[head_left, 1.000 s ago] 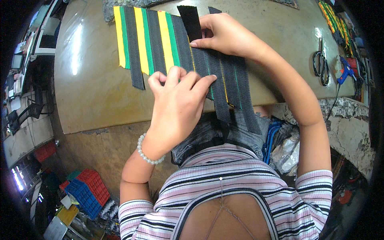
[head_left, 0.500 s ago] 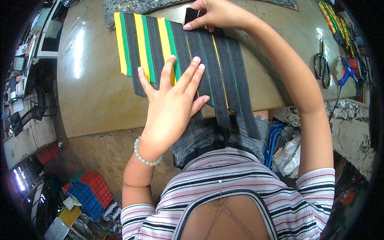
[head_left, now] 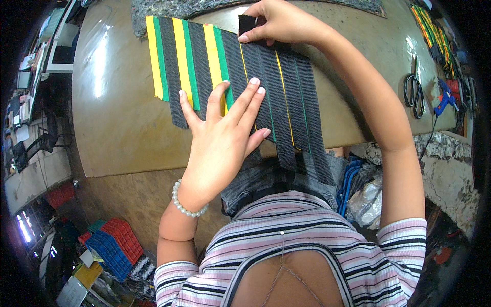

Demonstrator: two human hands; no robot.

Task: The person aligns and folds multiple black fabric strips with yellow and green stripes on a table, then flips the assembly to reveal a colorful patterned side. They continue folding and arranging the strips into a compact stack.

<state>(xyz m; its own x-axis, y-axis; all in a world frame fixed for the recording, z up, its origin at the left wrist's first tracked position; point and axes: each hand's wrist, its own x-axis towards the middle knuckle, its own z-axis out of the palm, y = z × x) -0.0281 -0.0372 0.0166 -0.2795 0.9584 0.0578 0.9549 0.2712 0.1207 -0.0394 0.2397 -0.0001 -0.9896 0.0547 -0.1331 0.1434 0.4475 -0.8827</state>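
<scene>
On the table lie side-by-side black webbing strips (head_left: 299, 97), slanting towards me. Toward the left, yellow bands (head_left: 181, 56) and green bands (head_left: 190, 61) run between the black ones; further right only thin yellow and green lines show. My left hand (head_left: 217, 135) rests flat across the middle of the strips with its fingers spread, hiding part of them. At the far edge my right hand (head_left: 279, 23) pinches the turned-up end of a black strip (head_left: 247, 22) between thumb and fingers. Some strip ends (head_left: 322, 166) hang over the near table edge toward my lap.
Black-handled scissors (head_left: 413, 92) and a blue glue gun (head_left: 446, 97) lie at the right. More coloured strips (head_left: 433, 33) are heaped at the far right. A grey mottled slab (head_left: 204, 14) lies along the far side of the table (head_left: 112, 123).
My right hand and the pinched strip end have shifted very slightly to the right. My left hand stays pressed on the strips, a touch lower in view.
</scene>
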